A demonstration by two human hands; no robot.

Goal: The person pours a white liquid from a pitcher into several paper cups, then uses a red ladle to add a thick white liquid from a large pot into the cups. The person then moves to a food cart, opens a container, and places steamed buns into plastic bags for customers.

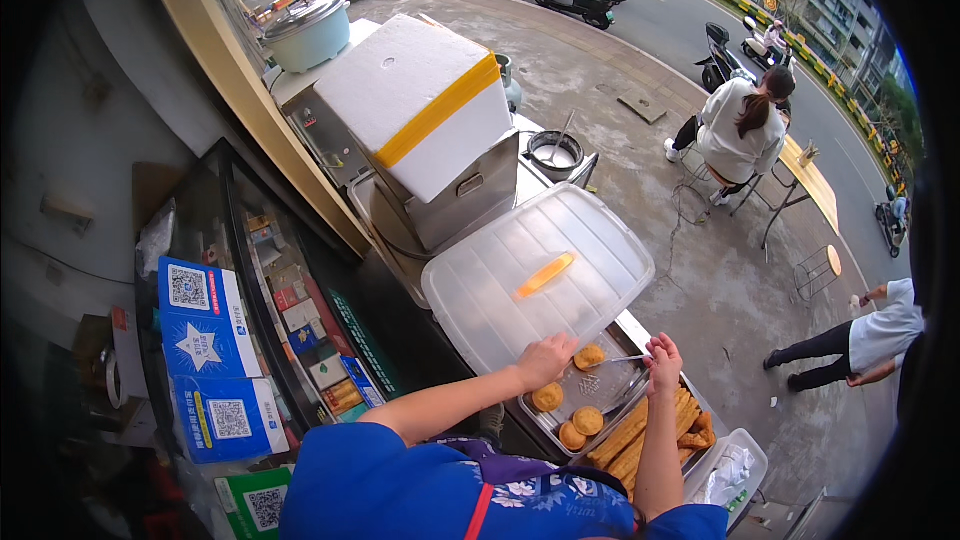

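Note:
My left hand (pixel 546 361) grips the near edge of a large translucent plastic lid (pixel 487 292) with an orange handle. The lid slants over the far part of a metal tray (pixel 600 397). In my right hand (pixel 664 366) is a thin, pale metal utensil (pixel 626 358), perhaps tongs. Its far end meets a round golden fried cake (pixel 589 356) in the tray. More round cakes (pixel 587 420) lie nearer to me. Under my right forearm, long fried dough sticks (pixel 630 442) fill the adjoining tray section.
A taped white foam box (pixel 420 90) stands beyond the lid, with a light-blue cooker (pixel 307 34) behind it. A pot with a ladle (pixel 555 154) is beside it. A glass display case (pixel 300 300) flanks my left. A white plastic bin (pixel 731 472) sits right. People are outside.

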